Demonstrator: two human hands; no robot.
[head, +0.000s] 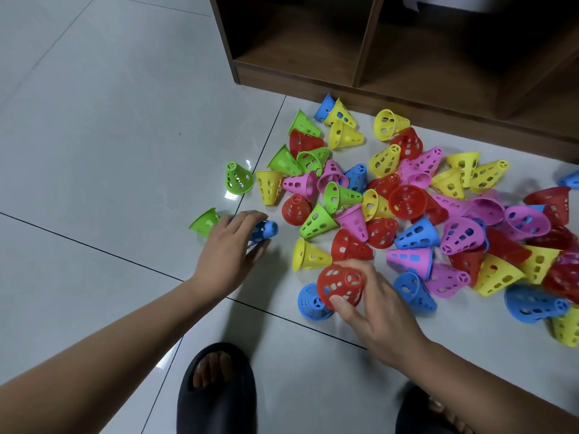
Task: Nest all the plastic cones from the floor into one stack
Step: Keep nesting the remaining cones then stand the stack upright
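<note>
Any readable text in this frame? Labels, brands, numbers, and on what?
None readable.
Pile of cones, the red cone in the right hand and the blue cone gripped by the left hand: holes and spoked tips, no print.
Wooden shelf, slipper, floor tiles: no marks.

Dozens of small perforated plastic cones (407, 202) in red, yellow, green, blue and pink lie heaped across the centre and right of the frame, most tipped on their sides. At the heap's left edge a green plastic cone (238, 178) stands upright, just beside a yellow plastic cone (268, 186) whose narrow end points down-frame. Left of centre a blue plastic cone (266, 230) lies sideways, gripped by the left hand (232, 245), with a second green cone (205, 220) at its left. At lower centre the right hand (372, 305) pinches a red plastic cone (340, 285), just beside a second blue cone (313, 302).
</note>
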